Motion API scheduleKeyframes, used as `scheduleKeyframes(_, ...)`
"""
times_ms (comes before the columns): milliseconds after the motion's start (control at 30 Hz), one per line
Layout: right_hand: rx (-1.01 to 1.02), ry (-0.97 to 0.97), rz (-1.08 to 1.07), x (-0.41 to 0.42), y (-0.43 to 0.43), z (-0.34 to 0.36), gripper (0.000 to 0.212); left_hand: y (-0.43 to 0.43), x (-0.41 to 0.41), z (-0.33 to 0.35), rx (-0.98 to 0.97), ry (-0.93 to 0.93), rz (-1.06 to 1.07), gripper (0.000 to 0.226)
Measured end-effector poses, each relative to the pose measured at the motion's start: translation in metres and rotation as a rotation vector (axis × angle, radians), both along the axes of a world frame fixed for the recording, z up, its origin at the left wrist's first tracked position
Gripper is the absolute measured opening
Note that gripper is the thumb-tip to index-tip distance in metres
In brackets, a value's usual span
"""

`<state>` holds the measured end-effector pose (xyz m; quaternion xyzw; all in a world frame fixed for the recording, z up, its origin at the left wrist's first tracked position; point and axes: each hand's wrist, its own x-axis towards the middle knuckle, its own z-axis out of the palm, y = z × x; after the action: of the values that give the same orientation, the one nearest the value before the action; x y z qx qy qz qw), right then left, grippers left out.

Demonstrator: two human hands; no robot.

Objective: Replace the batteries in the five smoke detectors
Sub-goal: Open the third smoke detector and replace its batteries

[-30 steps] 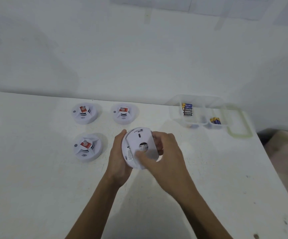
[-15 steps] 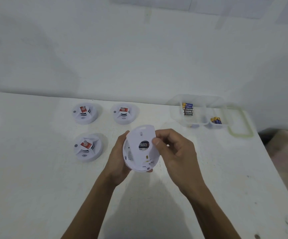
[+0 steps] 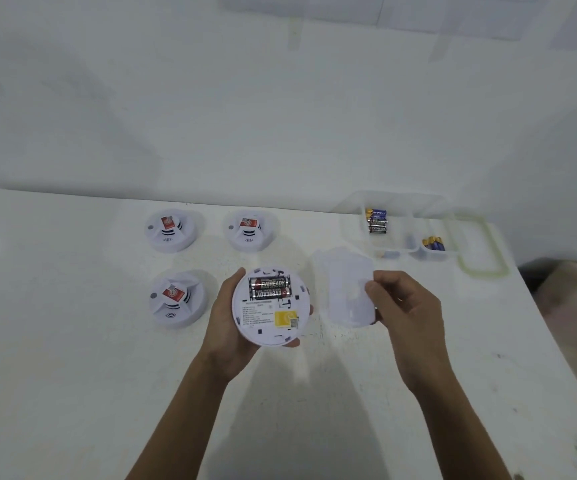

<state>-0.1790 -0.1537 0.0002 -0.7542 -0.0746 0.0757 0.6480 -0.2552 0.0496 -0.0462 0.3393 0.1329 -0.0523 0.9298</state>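
Two batteries: we see them side by side in the open bay of the held detector. Their long axes run left to right and their labels face us.
Held detector: its back is turned up toward us, raised over the middle of the tabletop, just right of the nearest resting detector.
Left hand: the fingers are curled under and round the detector's rim, with the thumb on its left edge.
Right hand: the thumb and fingers are clamped on the right edge of the back cover. The cover is off the detector and apart from it to the right, blurred, with its long axis pointing away from us.
Resting detectors: all three sit face up. Two are in a far row and one is nearer.
Tabletop: we have bare surface left of and in front of the hands. The right edge slants close past the right hand, and the far edge meets the wall.
Clear box: it stands at the far right corner. Its larger compartment holds stacked batteries, and its small right compartment holds blue-and-gold batteries.
Lid: it lies just right of the box.
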Motion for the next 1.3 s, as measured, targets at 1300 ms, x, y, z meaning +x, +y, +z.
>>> scheduleKeyframes(1300,-0.433,-0.521,0.137,-0.035,0.036,0.004,0.004,-0.013,-0.002,-0.003,-0.003,0.071,0.089,0.052)
